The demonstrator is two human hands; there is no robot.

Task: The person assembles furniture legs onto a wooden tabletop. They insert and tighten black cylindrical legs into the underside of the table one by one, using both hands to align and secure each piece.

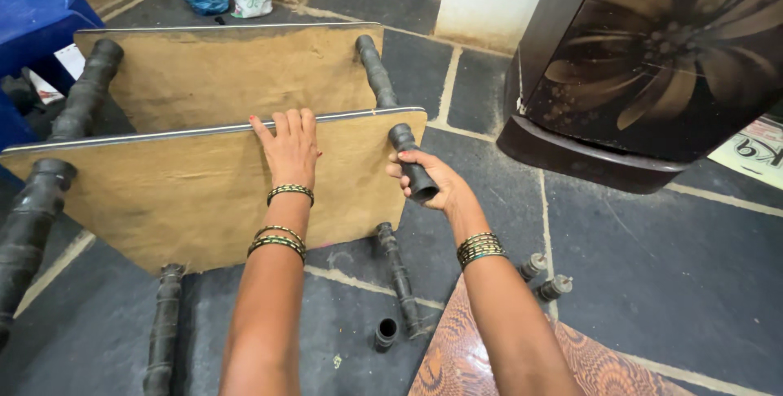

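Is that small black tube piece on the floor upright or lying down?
Upright: the short black tube piece stands on the floor, its open end facing up.

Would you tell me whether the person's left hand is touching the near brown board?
Touching. The head view shows the left hand lying flat on the near brown board, fingers reaching its top edge, with no gap visible.

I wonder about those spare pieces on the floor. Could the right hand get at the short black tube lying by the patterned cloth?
Probably not right away: the right hand is gripping a black leg piece. The short black tube lies uncovered on the floor, with nothing blocking it.
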